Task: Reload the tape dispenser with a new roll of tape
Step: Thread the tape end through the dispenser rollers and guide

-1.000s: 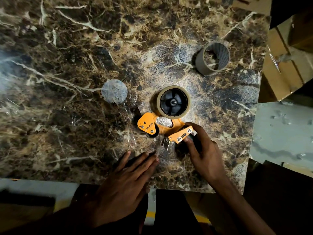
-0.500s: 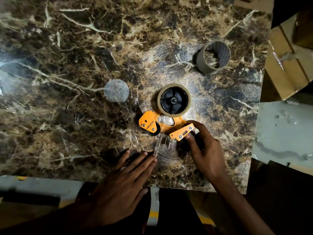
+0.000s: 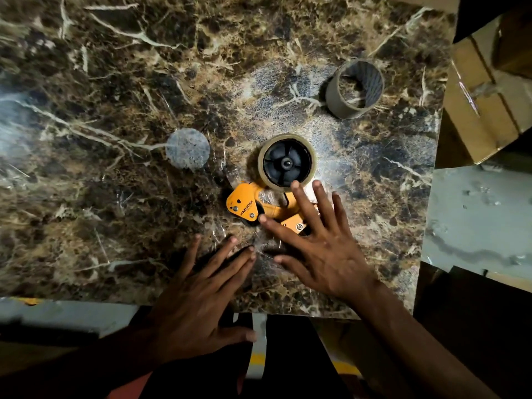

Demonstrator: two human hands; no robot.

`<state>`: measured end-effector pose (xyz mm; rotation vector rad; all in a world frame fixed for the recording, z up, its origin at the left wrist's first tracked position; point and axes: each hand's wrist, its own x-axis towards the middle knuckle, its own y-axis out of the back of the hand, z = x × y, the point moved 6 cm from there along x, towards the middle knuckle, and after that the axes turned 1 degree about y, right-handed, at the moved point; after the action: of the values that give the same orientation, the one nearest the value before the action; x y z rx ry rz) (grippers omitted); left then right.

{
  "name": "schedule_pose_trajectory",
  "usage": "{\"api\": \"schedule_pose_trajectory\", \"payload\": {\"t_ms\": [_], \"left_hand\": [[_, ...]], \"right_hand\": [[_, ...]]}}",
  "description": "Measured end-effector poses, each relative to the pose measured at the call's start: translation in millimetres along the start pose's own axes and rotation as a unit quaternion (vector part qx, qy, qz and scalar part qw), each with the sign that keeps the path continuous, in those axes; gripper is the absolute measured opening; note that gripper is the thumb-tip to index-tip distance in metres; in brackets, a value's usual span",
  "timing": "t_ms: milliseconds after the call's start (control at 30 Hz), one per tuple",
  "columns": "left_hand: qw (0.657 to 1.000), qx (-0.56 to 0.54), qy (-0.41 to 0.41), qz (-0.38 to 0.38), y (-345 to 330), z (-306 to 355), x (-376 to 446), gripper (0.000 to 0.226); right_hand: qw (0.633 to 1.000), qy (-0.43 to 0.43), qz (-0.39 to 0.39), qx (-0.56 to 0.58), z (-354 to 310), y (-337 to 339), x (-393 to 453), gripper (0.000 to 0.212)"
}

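Left hand (image 3: 201, 286) flat, palm down, fingers extended and close together. Right hand (image 3: 322, 249) palm down, fingers splayed wide, nothing grasped

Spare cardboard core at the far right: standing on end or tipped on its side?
Standing on end. The cardboard core rests on the marble table, open mouth facing up, the table visible through it.

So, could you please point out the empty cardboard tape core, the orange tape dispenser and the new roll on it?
Empty grey-brown cardboard tape core (image 3: 334, 102): head view, outer wall.
Orange tape dispenser (image 3: 241, 203): head view, side plate.
New tape roll (image 3: 261, 161): head view, left rim.
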<state>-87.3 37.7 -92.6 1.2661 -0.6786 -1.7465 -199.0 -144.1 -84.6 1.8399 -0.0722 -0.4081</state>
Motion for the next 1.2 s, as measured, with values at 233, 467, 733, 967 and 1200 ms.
{"api": "schedule_pose_trajectory", "payload": {"t_ms": [233,467,733,967,1200], "left_hand": [[1.000,0.003,-0.007,0.027,13.1,-9.6,3.1,0.115],[0.998,-0.012,-0.001,0.060,31.3,-28.4,20.0,0.106],[0.996,0.013,-0.010,0.083,33.0,-36.7,18.9,0.102],[0.996,0.000,-0.016,0.087,35.2,-36.9,18.9,0.102],[0.996,0.004,-0.001,0.087,36.6,-40.9,20.8,0.104]], "right_hand": [[0.998,-0.057,0.015,-0.002,3.6,0.9,14.1,0.083],[0.996,-0.082,0.024,0.020,18.8,26.6,60.7,0.089],[0.977,0.165,-0.027,-0.131,18.4,62.9,120.3,0.130],[0.953,0.249,-0.084,-0.152,-1.4,48.1,138.7,0.119],[0.964,0.244,-0.052,-0.091,-7.9,45.7,141.1,0.087]]}}
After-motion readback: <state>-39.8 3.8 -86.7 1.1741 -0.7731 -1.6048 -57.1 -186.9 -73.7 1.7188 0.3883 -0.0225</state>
